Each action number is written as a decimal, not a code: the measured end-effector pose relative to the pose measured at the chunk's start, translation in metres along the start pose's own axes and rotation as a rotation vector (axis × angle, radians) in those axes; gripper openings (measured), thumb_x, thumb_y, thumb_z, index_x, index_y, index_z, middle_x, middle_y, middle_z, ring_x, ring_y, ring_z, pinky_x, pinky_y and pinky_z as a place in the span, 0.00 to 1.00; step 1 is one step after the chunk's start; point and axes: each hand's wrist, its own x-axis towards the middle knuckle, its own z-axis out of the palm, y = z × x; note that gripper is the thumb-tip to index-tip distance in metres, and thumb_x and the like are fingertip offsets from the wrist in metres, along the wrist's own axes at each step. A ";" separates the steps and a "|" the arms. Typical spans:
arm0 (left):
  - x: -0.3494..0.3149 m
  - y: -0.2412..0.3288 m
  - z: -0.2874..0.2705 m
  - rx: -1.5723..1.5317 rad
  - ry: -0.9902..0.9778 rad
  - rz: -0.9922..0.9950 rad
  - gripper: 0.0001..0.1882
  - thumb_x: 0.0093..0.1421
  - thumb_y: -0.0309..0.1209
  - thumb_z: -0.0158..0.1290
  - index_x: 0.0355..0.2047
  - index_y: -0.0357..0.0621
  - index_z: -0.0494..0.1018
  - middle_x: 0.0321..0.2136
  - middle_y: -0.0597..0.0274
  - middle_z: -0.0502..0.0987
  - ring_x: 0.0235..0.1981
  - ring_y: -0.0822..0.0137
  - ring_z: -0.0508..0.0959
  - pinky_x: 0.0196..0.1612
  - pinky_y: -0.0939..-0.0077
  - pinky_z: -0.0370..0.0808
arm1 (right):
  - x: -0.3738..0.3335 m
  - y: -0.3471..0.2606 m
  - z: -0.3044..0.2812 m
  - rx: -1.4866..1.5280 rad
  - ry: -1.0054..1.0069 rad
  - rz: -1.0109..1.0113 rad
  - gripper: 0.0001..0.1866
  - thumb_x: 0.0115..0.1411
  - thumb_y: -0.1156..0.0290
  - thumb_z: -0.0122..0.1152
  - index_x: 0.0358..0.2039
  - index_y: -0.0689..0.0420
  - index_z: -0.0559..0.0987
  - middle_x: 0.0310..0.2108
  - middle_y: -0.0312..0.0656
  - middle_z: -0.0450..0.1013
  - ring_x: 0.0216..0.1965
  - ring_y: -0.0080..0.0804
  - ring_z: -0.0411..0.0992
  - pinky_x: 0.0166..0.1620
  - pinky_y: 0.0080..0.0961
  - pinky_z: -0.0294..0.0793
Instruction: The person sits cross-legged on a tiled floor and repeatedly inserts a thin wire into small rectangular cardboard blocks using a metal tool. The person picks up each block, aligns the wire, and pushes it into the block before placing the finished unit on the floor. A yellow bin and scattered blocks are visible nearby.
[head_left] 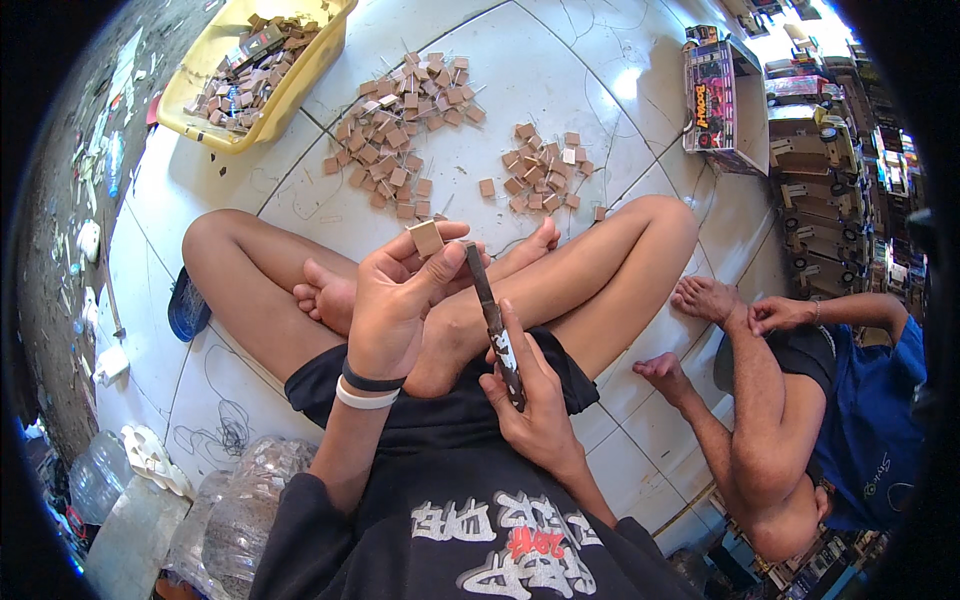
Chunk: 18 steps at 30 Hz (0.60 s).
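Observation:
Raised above my crossed legs, my left hand [388,305] pinches a small brown block [426,238] between thumb and fingers. My right hand [530,400] is closed round the lower part of a long, narrow dark tool [488,305] with pale patches on its handle; its exact kind I cannot make out. The tool's flat upper end is beside my left thumb and fingertips, close to the block. Whether the two touch is unclear. Beyond my feet, a large pile of similar brown blocks [368,154], many with thin pins sticking out, lies on the tiles, with a smaller pile [540,172] to its right.
A yellow tub [275,125] of blocks stands at the far left. To the far right are a toy truck body [712,95] and rows of toy vehicles [815,190]. Another person [770,430] sits at my right. Clear plastic bags [250,510] lie at near left.

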 end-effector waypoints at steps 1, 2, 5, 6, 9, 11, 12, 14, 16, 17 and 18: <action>0.000 0.000 -0.002 -0.038 -0.022 -0.015 0.19 0.72 0.32 0.60 0.59 0.35 0.75 0.43 0.58 0.85 0.46 0.65 0.86 0.52 0.70 0.83 | -0.002 0.001 -0.003 0.127 -0.058 0.050 0.42 0.69 0.80 0.63 0.79 0.55 0.56 0.46 0.46 0.70 0.41 0.33 0.70 0.45 0.29 0.74; 0.000 -0.001 -0.004 -0.077 -0.044 -0.030 0.19 0.73 0.33 0.60 0.59 0.36 0.75 0.43 0.58 0.85 0.45 0.66 0.86 0.51 0.71 0.83 | -0.005 0.002 -0.006 0.273 -0.113 0.116 0.42 0.69 0.78 0.63 0.79 0.56 0.56 0.47 0.44 0.70 0.41 0.31 0.70 0.45 0.29 0.74; -0.002 0.001 -0.009 -0.267 -0.108 -0.206 0.18 0.70 0.31 0.63 0.56 0.36 0.77 0.41 0.60 0.85 0.41 0.69 0.86 0.51 0.71 0.82 | -0.014 0.002 -0.008 1.239 -0.366 0.266 0.39 0.72 0.70 0.64 0.78 0.57 0.56 0.48 0.41 0.69 0.43 0.26 0.68 0.45 0.27 0.74; -0.003 0.001 -0.010 -0.262 -0.100 -0.212 0.19 0.70 0.32 0.63 0.57 0.36 0.77 0.41 0.61 0.85 0.41 0.70 0.85 0.51 0.72 0.82 | -0.015 0.002 -0.007 1.222 -0.367 0.282 0.39 0.72 0.68 0.63 0.77 0.57 0.56 0.49 0.41 0.68 0.43 0.26 0.68 0.46 0.28 0.74; -0.005 0.004 -0.010 -0.188 -0.074 -0.197 0.19 0.70 0.33 0.63 0.57 0.36 0.76 0.41 0.62 0.85 0.41 0.69 0.85 0.50 0.72 0.82 | -0.015 0.002 -0.006 1.192 -0.377 0.285 0.38 0.73 0.63 0.62 0.76 0.57 0.55 0.49 0.42 0.68 0.43 0.27 0.67 0.46 0.29 0.74; -0.004 0.006 -0.010 -0.092 -0.058 -0.149 0.19 0.71 0.34 0.63 0.57 0.37 0.76 0.42 0.62 0.84 0.43 0.68 0.85 0.51 0.70 0.82 | -0.014 0.002 -0.008 1.124 -0.353 0.326 0.38 0.73 0.64 0.63 0.76 0.58 0.55 0.48 0.42 0.68 0.43 0.26 0.67 0.46 0.29 0.75; -0.005 0.006 -0.010 -0.123 -0.035 -0.134 0.19 0.71 0.34 0.62 0.57 0.37 0.76 0.43 0.62 0.84 0.44 0.68 0.85 0.52 0.69 0.82 | -0.013 0.002 -0.009 1.121 -0.360 0.313 0.38 0.73 0.64 0.62 0.76 0.58 0.55 0.50 0.42 0.68 0.44 0.27 0.68 0.47 0.30 0.75; -0.005 0.005 -0.010 -0.175 -0.010 -0.064 0.18 0.72 0.35 0.61 0.56 0.38 0.77 0.44 0.60 0.84 0.46 0.67 0.84 0.52 0.67 0.82 | -0.013 0.001 -0.010 1.142 -0.363 0.317 0.39 0.73 0.64 0.62 0.77 0.58 0.55 0.52 0.44 0.69 0.46 0.28 0.70 0.49 0.30 0.76; -0.003 0.005 -0.013 -0.123 0.040 -0.046 0.16 0.73 0.35 0.60 0.54 0.38 0.77 0.45 0.58 0.84 0.48 0.65 0.84 0.53 0.65 0.82 | -0.013 0.001 -0.015 1.062 -0.369 0.320 0.39 0.74 0.64 0.61 0.78 0.58 0.54 0.56 0.46 0.70 0.52 0.31 0.73 0.54 0.31 0.77; -0.003 0.005 -0.015 -0.109 0.046 -0.014 0.15 0.73 0.34 0.60 0.54 0.38 0.78 0.45 0.58 0.84 0.47 0.65 0.84 0.53 0.65 0.82 | -0.013 0.001 -0.015 1.024 -0.377 0.328 0.39 0.74 0.64 0.60 0.78 0.58 0.53 0.58 0.47 0.70 0.54 0.33 0.74 0.57 0.32 0.77; -0.002 0.006 -0.017 -0.095 0.051 0.019 0.14 0.73 0.34 0.59 0.53 0.37 0.78 0.45 0.58 0.84 0.47 0.65 0.84 0.53 0.66 0.82 | -0.011 0.001 -0.016 0.923 -0.335 0.341 0.39 0.75 0.66 0.59 0.78 0.59 0.53 0.59 0.48 0.70 0.57 0.35 0.74 0.59 0.33 0.76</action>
